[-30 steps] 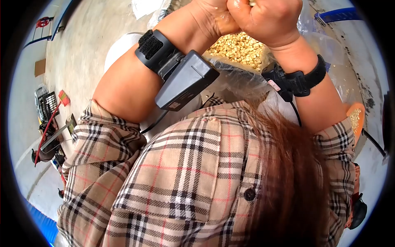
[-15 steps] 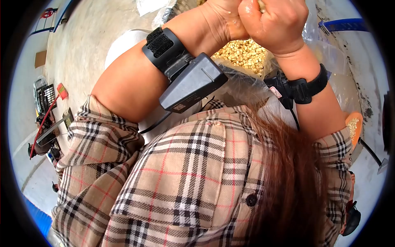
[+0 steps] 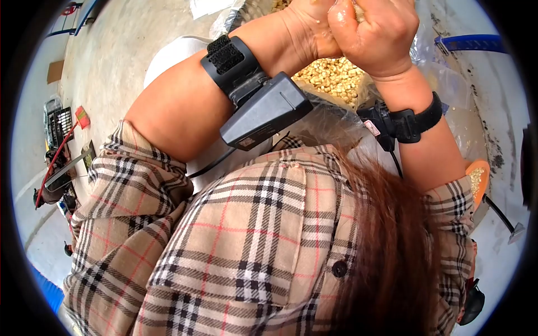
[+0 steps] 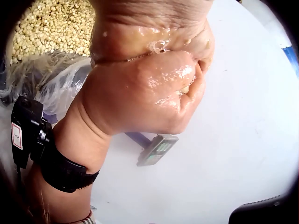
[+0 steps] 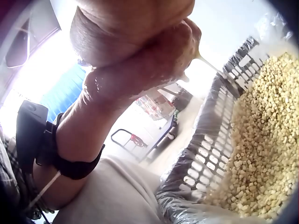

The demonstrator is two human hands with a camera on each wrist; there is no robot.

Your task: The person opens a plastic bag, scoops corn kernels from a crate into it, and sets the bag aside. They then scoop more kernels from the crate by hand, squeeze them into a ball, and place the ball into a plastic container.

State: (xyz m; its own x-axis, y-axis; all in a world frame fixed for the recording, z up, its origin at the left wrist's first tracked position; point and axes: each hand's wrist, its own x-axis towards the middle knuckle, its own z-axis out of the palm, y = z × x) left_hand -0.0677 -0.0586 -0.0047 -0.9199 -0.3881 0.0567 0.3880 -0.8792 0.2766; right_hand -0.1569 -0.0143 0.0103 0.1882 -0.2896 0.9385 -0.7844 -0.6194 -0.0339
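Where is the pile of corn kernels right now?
Head view, top centre: the corn kernels lie in a plastic-lined crate, just beneath the left hand and right hand.

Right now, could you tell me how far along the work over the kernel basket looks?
Done: a heap of loose kernels lies in the lined basket. In hand: left hand and right hand clench one wet yellowish lump, fingers curled. Left: unclear; no further stock shows.
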